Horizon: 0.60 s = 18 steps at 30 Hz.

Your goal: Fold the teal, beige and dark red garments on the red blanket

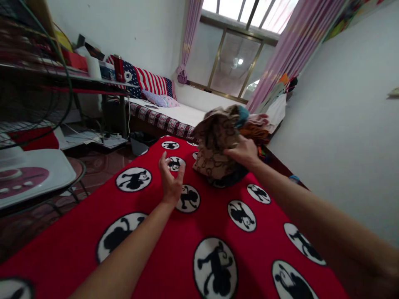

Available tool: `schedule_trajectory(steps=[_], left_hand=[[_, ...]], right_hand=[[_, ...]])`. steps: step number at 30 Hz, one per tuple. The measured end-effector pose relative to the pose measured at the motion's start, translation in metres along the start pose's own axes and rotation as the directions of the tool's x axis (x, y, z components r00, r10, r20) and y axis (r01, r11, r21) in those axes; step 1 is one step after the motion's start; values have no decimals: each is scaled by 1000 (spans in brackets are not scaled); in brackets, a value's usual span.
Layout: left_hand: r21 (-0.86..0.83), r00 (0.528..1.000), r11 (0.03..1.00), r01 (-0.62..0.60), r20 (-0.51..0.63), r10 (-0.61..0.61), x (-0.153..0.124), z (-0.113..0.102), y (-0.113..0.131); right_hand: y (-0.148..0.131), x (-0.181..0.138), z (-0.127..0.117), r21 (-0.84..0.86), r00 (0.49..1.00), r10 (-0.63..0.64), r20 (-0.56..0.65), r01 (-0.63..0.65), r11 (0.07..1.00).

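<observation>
My right hand (pixel 245 153) is closed on a tan cloth (pixel 215 145) with a dark curly pattern, a bunched piece that may be a garment or a bag. It is held over the far part of a red bedspread (pixel 174 245) with black figures in white circles. Something dark shows beneath the cloth, but its kind is unclear. To the left of the cloth, my left hand (pixel 171 178) hovers above the bedspread, fingers apart and holding nothing. Behind my right hand lies a pile of folded clothes (pixel 257 126) in pink and orange, partly hidden.
A second bed (pixel 187 115) with a flag-pattern cushion (pixel 152 81) stands by the window. Along the left are a cluttered desk (pixel 84 77), a white tray-like seat (pixel 34 174) and a grey bin (pixel 139 145). A white wall (pixel 349 108) runs along the right.
</observation>
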<state>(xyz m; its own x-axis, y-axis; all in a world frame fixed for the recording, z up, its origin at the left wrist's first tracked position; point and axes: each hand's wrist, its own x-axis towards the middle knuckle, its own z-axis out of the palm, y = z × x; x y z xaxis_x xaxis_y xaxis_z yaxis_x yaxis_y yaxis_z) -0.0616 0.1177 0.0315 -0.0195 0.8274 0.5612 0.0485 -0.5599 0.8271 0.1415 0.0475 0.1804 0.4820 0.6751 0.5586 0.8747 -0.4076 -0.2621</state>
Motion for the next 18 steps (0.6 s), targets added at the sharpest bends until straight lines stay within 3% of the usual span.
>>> schedule_trajectory(steps=[2, 4, 7, 9, 11, 12, 14, 16, 18], left_hand=[[77, 996, 994, -81, -18, 83, 14, -8, 15], [193, 992, 974, -123, 16, 122, 25, -14, 21], [419, 989, 902, -101, 137, 48, 32, -19, 8], [524, 981, 846, -98, 194, -6, 30, -21, -7], [580, 979, 807, -111, 202, -11, 26, -22, -19], [597, 979, 793, -121, 202, -3, 24, -22, -23], [611, 980, 779, -138, 201, 17, 22, -22, -26], [608, 979, 780, -148, 201, 28, 19, -21, -25], [604, 984, 784, -144, 173, 47, 16, -20, -20]], right_hand=[[-47, -35, 28, -133, 971, -192, 141, 210, 969], [-78, -74, 60, -124, 878, -370, 303, 422, 898], [-97, -123, 95, 18, 763, -598, 248, 613, 790], [-96, -145, 102, 134, 731, -664, 157, 651, 748], [-87, -160, 101, 289, 736, -672, 75, 629, 721], [-80, -167, 100, 371, 759, -651, 25, 597, 711], [-63, -179, 98, 498, 854, -510, -99, 487, 718], [-42, -187, 100, 567, 953, -211, -219, 300, 767], [-22, -189, 107, 638, 960, 129, -248, 62, 767]])
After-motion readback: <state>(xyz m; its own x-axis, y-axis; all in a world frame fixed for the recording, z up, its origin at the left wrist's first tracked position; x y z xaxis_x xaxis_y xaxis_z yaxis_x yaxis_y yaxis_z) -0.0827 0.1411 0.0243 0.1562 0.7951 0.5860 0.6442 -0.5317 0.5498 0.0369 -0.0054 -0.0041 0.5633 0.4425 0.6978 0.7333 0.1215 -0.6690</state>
